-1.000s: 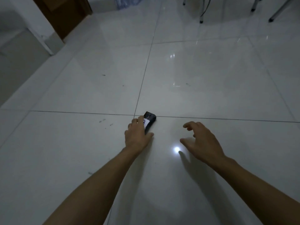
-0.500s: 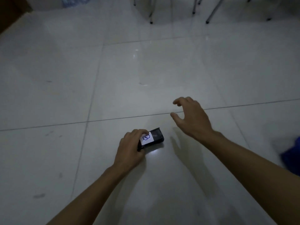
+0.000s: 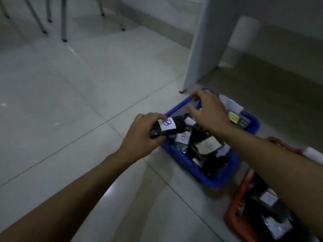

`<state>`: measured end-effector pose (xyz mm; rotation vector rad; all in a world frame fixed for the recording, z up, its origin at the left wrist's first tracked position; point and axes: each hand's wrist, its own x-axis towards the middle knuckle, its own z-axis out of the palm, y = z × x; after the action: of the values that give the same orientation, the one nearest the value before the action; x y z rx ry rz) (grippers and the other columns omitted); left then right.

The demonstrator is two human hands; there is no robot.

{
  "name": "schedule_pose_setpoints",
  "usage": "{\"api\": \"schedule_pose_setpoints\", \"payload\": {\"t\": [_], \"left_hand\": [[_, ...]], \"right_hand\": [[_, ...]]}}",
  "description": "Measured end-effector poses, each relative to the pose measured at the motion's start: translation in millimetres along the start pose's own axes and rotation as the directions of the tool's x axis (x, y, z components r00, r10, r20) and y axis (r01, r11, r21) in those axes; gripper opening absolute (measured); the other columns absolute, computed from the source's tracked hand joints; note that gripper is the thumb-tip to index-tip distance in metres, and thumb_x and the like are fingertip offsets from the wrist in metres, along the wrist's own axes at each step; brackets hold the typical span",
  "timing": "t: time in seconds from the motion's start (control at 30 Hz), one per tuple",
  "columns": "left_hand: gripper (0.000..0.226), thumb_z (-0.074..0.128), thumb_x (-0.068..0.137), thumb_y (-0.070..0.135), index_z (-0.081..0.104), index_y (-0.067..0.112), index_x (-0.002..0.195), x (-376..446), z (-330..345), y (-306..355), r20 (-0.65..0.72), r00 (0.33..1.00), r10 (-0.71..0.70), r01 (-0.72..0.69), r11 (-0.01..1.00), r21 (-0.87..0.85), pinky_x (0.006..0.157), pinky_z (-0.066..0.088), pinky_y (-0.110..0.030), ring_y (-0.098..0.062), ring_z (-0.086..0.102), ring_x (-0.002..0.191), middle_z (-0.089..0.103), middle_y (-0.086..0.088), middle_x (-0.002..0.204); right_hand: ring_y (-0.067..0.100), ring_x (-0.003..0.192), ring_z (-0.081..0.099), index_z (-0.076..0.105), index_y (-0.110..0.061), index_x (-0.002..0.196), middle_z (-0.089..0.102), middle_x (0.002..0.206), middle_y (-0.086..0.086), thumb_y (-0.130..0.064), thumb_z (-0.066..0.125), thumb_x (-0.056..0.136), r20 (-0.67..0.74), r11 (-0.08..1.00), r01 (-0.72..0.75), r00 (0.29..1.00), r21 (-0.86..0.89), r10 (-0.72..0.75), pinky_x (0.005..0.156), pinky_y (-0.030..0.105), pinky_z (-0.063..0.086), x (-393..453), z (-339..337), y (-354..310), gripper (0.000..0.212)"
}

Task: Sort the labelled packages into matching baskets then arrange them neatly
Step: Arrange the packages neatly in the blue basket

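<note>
My left hand (image 3: 141, 135) grips a small black package (image 3: 174, 127) with a white label marked "B", held at the near-left edge of a blue basket (image 3: 181, 158). The basket holds several black packages with white labels. My right hand (image 3: 208, 111) hovers over the far part of the blue basket, fingers spread and relaxed, holding nothing. A red basket (image 3: 234, 205) with more dark labelled packages sits at the lower right, partly hidden by my right forearm.
A white cabinet panel (image 3: 208, 42) stands just behind the blue basket. Metal chair legs (image 3: 63, 20) stand at the top left. Pale tiled floor (image 3: 70, 102) spreads to the left. A white object (image 3: 312, 152) lies by the red basket's far edge.
My left hand has lifted the "B" package off the floor and carried it right to the blue basket. My right hand moved over the basket. The view swung right, revealing both baskets.
</note>
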<state>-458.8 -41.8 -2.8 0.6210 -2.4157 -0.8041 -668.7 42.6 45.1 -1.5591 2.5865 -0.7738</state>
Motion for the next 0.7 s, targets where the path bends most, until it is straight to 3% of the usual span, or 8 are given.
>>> {"api": "schedule_pose_setpoints", "payload": {"t": [0.17, 0.3, 0.43, 0.53, 0.7], "left_hand": [[0.050, 0.075, 0.067, 0.026, 0.058, 0.032, 0.113, 43.6, 63.3, 49.9, 0.274, 0.956, 0.103, -0.096, 0.995, -0.038, 0.090, 0.042, -0.035, -0.015, 0.042, 0.104, 0.059, 0.016, 0.114], [0.050, 0.079, 0.071, 0.022, 0.057, 0.033, 0.114, 44.0, 93.3, 71.8, 0.448, 0.886, 0.116, -0.114, 0.993, -0.032, 0.084, 0.032, -0.025, -0.007, 0.030, 0.106, 0.041, 0.029, 0.099], [0.053, 0.083, 0.066, 0.036, 0.052, 0.030, 0.109, 37.8, 107.0, 69.6, 0.424, 0.902, 0.080, -0.125, 0.989, 0.079, 0.086, 0.036, -0.033, -0.014, 0.039, 0.108, 0.042, 0.020, 0.096], [0.063, 0.080, 0.063, 0.050, 0.048, 0.031, 0.114, 35.4, 107.0, 65.5, 0.468, 0.882, 0.059, -0.116, 0.989, 0.092, 0.095, 0.039, -0.044, -0.013, 0.040, 0.111, 0.048, 0.019, 0.107], [0.057, 0.070, 0.073, 0.056, 0.051, 0.029, 0.119, 54.2, 87.4, 71.8, 0.435, 0.894, 0.105, -0.171, 0.978, 0.116, 0.094, 0.043, -0.041, -0.013, 0.044, 0.110, 0.054, 0.013, 0.110]], "right_hand": [[0.022, 0.106, 0.054, 0.059, -0.024, 0.112, 0.060, 0.113, 0.001, -0.035, 0.061, 0.091, -0.064, 0.981, -0.195, 0.979, 0.007, 0.195, 0.084, 0.040, 0.050, -42.1, -31.6, 79.1, 0.024], [0.024, 0.108, 0.054, 0.058, -0.023, 0.116, 0.060, 0.115, 0.003, -0.038, 0.060, 0.092, -0.034, 0.965, -0.261, 0.965, -0.007, 0.260, 0.088, 0.043, 0.049, -71.7, -37.6, 106.9, 0.028], [0.023, 0.111, 0.051, 0.058, -0.024, 0.118, 0.060, 0.115, -0.001, -0.039, 0.060, 0.091, -0.027, 0.962, -0.273, 0.962, -0.004, 0.273, 0.091, 0.046, 0.047, -89.6, -39.7, 112.4, 0.031], [0.022, 0.117, 0.047, 0.056, -0.026, 0.122, 0.059, 0.120, -0.002, -0.040, 0.061, 0.091, 0.020, 0.962, -0.272, 0.962, -0.036, 0.273, 0.097, 0.048, 0.043, -94.6, -42.0, 108.3, 0.034], [0.024, 0.116, 0.046, 0.055, -0.027, 0.122, 0.058, 0.121, -0.003, -0.041, 0.060, 0.091, 0.112, 0.970, -0.174, 0.974, -0.172, 0.195, 0.094, 0.042, 0.040, -82.9, -62.1, 98.3, 0.035]]}}
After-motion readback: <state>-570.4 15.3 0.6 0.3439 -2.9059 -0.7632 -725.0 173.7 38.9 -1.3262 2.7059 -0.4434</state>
